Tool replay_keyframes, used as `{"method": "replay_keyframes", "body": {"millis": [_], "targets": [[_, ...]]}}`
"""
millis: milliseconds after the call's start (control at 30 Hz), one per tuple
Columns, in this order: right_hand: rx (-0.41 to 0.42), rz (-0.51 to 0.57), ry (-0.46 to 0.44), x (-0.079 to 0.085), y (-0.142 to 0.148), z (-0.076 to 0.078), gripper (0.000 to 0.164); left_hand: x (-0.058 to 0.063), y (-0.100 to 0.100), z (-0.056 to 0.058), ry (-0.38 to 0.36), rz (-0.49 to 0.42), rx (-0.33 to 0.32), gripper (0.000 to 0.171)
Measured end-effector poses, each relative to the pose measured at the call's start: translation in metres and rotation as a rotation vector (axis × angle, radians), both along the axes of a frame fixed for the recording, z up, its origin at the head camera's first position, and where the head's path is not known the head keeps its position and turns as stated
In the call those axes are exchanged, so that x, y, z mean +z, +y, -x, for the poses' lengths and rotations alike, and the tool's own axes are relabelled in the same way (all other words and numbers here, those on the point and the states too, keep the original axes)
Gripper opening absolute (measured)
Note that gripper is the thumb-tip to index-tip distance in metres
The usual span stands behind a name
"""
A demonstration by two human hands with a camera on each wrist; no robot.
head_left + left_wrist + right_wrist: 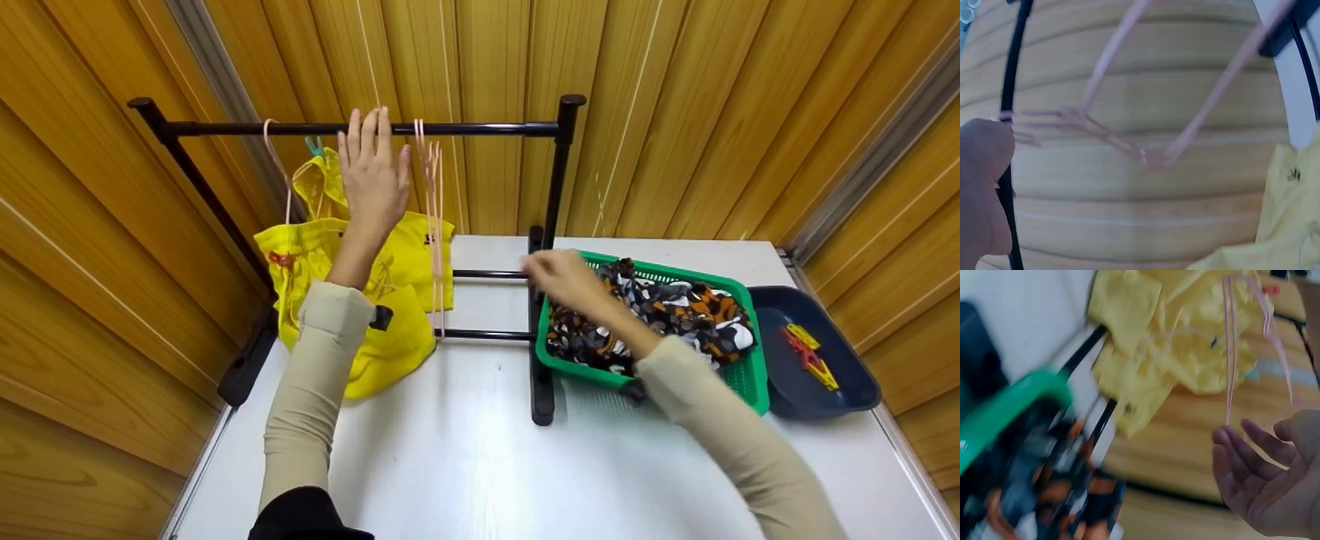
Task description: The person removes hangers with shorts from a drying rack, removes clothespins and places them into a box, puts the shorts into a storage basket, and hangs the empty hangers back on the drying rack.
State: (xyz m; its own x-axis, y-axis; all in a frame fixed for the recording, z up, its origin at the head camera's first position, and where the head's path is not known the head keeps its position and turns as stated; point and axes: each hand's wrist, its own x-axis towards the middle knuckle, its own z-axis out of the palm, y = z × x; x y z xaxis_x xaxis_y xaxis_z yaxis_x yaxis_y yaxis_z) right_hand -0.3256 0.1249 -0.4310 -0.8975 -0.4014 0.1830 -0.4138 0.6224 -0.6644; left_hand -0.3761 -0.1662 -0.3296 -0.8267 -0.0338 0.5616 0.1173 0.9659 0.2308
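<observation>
My left hand (371, 176) lies against the black top rail (480, 129) of a clothes rack, its fingers straight and reaching past it. Just right of this hand, pink hangers (435, 225) hang from the rail. Yellow garments (397, 322) hang at the rack's left part, partly hidden by my left arm. Blurred by motion, my right hand (566, 277) is above the near-left side of a green basket (757, 360) with patterned black, orange and white cloth (675, 307). In the right wrist view its fingers (1247, 467) are loosely bent, holding nothing.
A dark blue tray (772, 367) with red and yellow clothespins (806, 356) stands right of the basket. The rack's upright (555, 187) and black foot (541, 397) are left of the basket. Wood-patterned walls (690, 112) enclose the white table (480, 450).
</observation>
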Motion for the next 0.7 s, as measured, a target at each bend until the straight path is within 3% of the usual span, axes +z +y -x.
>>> {"method": "replay_keyframes", "body": {"millis": [67, 167, 233, 267, 333, 433, 500, 600, 700], "targets": [[-0.043, 0.009, 0.088, -0.001, 0.043, 0.007, 0.033, 0.001, 0.019, -0.018, 0.016, -0.007, 0.04, 0.061], [-0.059, -0.04, 0.182, -0.006, 0.109, 0.015, 0.025, -0.009, 0.06, -0.058, 0.074, 0.119, 0.008, 0.043], [-0.015, -0.1, 0.181, -0.013, 0.148, 0.017, 0.021, -0.023, 0.09, -0.085, 0.091, 0.224, -0.115, 0.028], [0.017, -0.141, 0.158, -0.017, 0.164, 0.017, 0.025, -0.031, 0.105, -0.095, 0.063, 0.267, -0.207, 0.028], [0.108, -0.208, 0.028, -0.023, 0.188, 0.016, 0.043, -0.052, 0.134, -0.105, -0.074, 0.317, -0.369, 0.036], [0.184, -0.385, -0.223, -0.031, 0.208, 0.011, 0.079, -0.088, 0.174, -0.099, -0.331, 0.368, -0.522, 0.048], [0.181, -0.512, -0.317, -0.038, 0.214, 0.008, 0.097, -0.114, 0.2, -0.088, -0.41, 0.427, -0.545, 0.052], [0.152, -0.627, -0.294, -0.05, 0.218, 0.003, 0.106, -0.15, 0.236, -0.072, -0.463, 0.533, -0.531, 0.068], [0.177, -0.603, -0.129, -0.062, 0.223, 0.005, 0.068, -0.177, 0.261, -0.065, -0.503, 0.664, -0.468, 0.081]]}}
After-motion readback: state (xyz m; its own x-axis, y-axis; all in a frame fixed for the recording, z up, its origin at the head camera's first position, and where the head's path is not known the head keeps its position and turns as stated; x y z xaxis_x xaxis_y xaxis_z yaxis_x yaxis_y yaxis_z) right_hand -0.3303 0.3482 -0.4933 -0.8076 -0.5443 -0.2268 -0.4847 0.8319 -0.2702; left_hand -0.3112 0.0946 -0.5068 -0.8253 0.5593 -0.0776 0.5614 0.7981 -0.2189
